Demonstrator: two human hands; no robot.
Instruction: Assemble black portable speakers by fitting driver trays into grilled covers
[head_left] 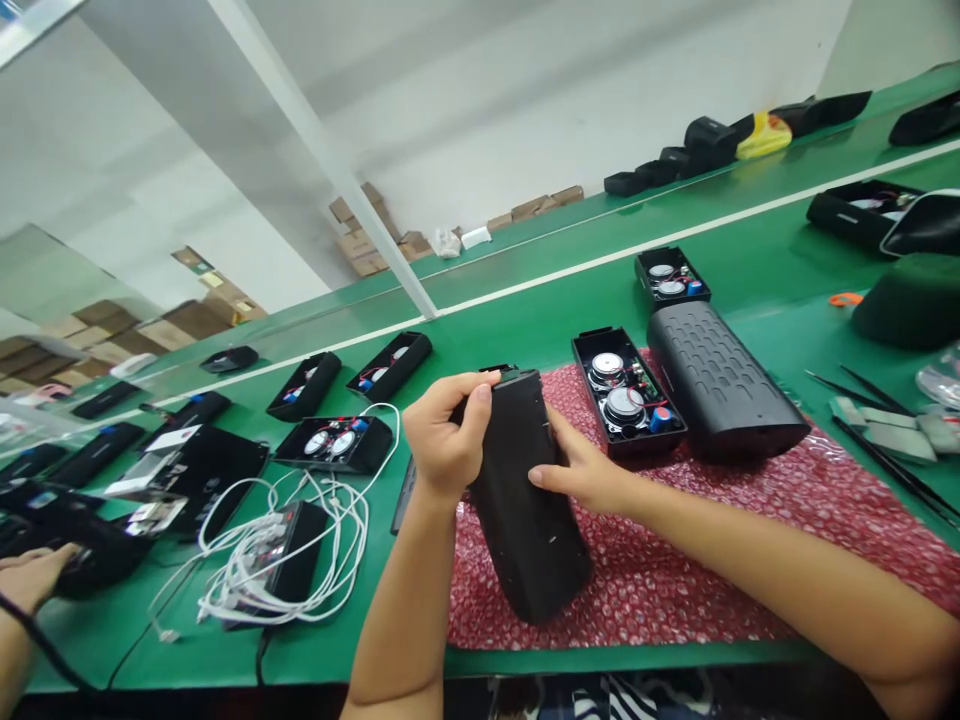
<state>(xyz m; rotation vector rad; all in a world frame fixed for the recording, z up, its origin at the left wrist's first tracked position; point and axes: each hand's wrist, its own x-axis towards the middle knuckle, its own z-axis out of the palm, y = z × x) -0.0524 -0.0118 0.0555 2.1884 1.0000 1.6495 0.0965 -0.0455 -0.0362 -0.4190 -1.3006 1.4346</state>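
A long black speaker casing (529, 500) is held tilted above the red bubble wrap (637, 600), its plain side toward me. My left hand (450, 430) is closed around its upper left end, thumb at the top edge. My right hand (574, 470) grips its right side, thumb on the face and fingers mostly hidden behind. Just to the right lies an open speaker shell (628, 390) with two round drivers and a blue component showing. Next to that shell is a black cover (727, 385) with a pattern of raised scales.
White cables (300, 570) lie tangled around a black charging box at left. Another person's hand (37, 575) holds a black object at the far left. Tweezers (900, 470) and grey pads (885, 425) lie at right. More open shells (390, 365) stand along the green bench (487, 345).
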